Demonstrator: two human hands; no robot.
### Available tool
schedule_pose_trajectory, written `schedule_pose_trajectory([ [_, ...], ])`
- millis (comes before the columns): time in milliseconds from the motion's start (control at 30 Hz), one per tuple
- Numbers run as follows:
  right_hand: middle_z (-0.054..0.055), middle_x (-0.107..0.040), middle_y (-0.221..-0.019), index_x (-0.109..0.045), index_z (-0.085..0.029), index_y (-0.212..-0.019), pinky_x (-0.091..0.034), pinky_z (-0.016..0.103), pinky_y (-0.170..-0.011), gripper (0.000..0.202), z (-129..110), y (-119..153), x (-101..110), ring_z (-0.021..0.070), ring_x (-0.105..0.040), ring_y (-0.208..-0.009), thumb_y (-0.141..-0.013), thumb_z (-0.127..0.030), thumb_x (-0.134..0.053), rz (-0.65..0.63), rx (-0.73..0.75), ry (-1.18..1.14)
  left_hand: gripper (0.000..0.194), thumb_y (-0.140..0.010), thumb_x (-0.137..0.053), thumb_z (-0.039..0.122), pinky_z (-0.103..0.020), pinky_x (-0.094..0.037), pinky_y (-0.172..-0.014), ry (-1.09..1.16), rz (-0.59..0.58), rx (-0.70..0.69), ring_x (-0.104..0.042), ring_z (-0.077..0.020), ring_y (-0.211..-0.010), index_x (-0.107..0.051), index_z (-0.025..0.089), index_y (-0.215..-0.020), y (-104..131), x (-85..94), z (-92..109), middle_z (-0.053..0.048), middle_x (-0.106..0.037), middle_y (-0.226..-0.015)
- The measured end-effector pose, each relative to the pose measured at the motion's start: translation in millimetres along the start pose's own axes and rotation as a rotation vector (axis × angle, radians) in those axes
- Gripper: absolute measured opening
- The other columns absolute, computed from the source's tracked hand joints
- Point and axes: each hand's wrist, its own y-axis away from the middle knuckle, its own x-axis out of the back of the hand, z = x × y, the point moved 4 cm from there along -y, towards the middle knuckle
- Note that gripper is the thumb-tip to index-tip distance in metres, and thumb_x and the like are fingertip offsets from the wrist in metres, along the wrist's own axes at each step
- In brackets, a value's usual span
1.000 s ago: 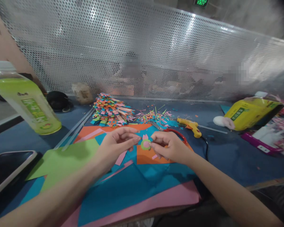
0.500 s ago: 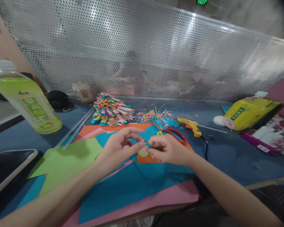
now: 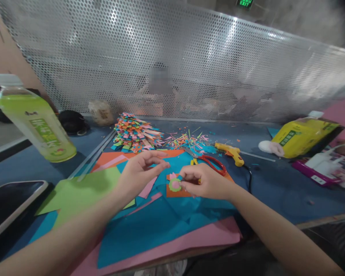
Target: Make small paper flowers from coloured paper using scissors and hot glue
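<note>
My right hand pinches a small paper flower, with a scalloped green layer and a pink centre, by its right edge. Pink pointed petals stick up at its top. An orange paper piece shows just behind and below it. To the left, my left hand is apart from the flower, its fingers loosely curved and separated from the thumb, with nothing visible in them. Blue paper spreads beneath both hands. Red-handled scissors lie just beyond my right hand.
A layered paper cone and paper scraps sit at the back. A yellow glue gun lies right of the scissors. A drink bottle and phone are at left. Right are a yellow pouch and purple tray.
My left hand has drawn back leftward from the paper flower, leaving it in my right hand's fingers. More of the flower shows now. My right hand has barely moved.
</note>
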Motion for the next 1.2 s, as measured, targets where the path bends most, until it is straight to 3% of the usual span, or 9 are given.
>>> schedule_pose_trajectory([
  [200, -0.007, -0.041, -0.048, -0.042, -0.017, -0.068, -0.029, 0.016, -0.040, 0.015, 9, -2, -1, 0.0048, -0.041, -0.042, -0.079, -0.028, -0.047, -0.003, -0.051, -0.140, 0.030, -0.066, -0.065, 0.035, -0.023, -0.045, -0.060, -0.004, 0.140, -0.097, -0.058, -0.0139, -0.072, -0.059, 0.019, -0.091, 0, 9.3, 4, -0.001, -0.064, -0.075],
  [300, -0.007, -0.044, -0.047, -0.044, -0.017, -0.070, -0.031, 0.015, -0.039, 0.015, 13, -3, -2, 0.0041, -0.040, -0.040, -0.080, -0.028, -0.046, 0.003, -0.073, -0.201, 0.024, -0.068, -0.064, 0.031, -0.027, -0.045, -0.071, -0.122, 0.093, -0.230, -0.058, -0.0150, -0.076, -0.060, 0.020, -0.088, 7, 4.7, 12, -0.002, -0.065, -0.077],
  [500, -0.008, -0.046, -0.049, -0.047, -0.016, -0.076, -0.034, 0.014, -0.037, 0.006, 11, -4, -1, 0.0035, -0.041, -0.039, -0.079, -0.021, -0.047, -0.030, -0.097, -0.317, 0.014, -0.071, -0.062, 0.024, -0.030, -0.040, -0.082, -0.473, -0.116, -0.612, -0.057, -0.0173, -0.088, -0.066, 0.026, -0.084, 19, -10.8, 24, -0.002, -0.068, -0.083],
  [667, -0.009, -0.047, -0.047, -0.047, -0.016, -0.079, -0.033, 0.014, -0.033, 0.009, 12, -4, -1, 0.0032, -0.038, -0.033, -0.080, -0.025, -0.049, -0.082, -0.129, -0.416, 0.018, -0.076, -0.056, 0.026, -0.030, -0.041, -0.082, -0.606, -0.085, -0.661, -0.056, -0.0181, -0.091, -0.066, 0.027, -0.091, 19, -8.7, 22, -0.003, -0.067, -0.090],
  [800, -0.009, -0.047, -0.046, -0.048, -0.015, -0.081, -0.032, 0.014, -0.032, 0.017, 10, -4, -1, 0.0028, -0.038, -0.032, -0.077, -0.031, -0.054, -0.091, -0.120, -0.438, 0.025, -0.075, -0.057, 0.022, -0.027, -0.043, -0.078, -0.664, -0.058, -0.790, -0.058, -0.0163, -0.086, -0.063, 0.027, -0.099, 23, -8.6, 22, -0.003, -0.067, -0.087],
  [933, -0.008, -0.049, -0.047, -0.049, -0.015, -0.079, -0.033, 0.014, -0.032, 0.022, 12, -3, -2, 0.0026, -0.039, -0.032, -0.074, -0.034, -0.059, -0.101, -0.117, -0.444, 0.018, -0.074, -0.059, 0.018, -0.025, -0.044, -0.075, -0.655, -0.052, -0.919, -0.059, -0.0144, -0.083, -0.064, 0.024, -0.090, 27, -11.5, 25, -0.002, -0.067, -0.080],
  [1067, -0.008, -0.050, -0.047, -0.049, -0.015, -0.077, -0.034, 0.014, -0.032, 0.023, 15, -4, -3, 0.0026, -0.040, -0.032, -0.070, -0.032, -0.063, -0.107, -0.130, -0.464, 0.009, -0.074, -0.059, 0.018, -0.025, -0.046, -0.074, -0.552, -0.027, -0.835, -0.059, -0.0134, -0.080, -0.062, 0.020, -0.082, 24, -12.3, 25, -0.001, -0.068, -0.079],
  [1200, -0.009, -0.049, -0.045, -0.052, -0.014, -0.081, -0.034, 0.013, -0.034, 0.021, 14, -5, -2, 0.0022, -0.041, -0.034, -0.072, -0.031, -0.061, -0.105, -0.144, -0.454, 0.019, -0.071, -0.063, 0.021, -0.028, -0.046, -0.075, -0.279, 0.041, -0.503, -0.062, -0.0132, -0.075, -0.056, 0.019, -0.089, 16, -7.6, 18, 0.001, -0.067, -0.073],
])
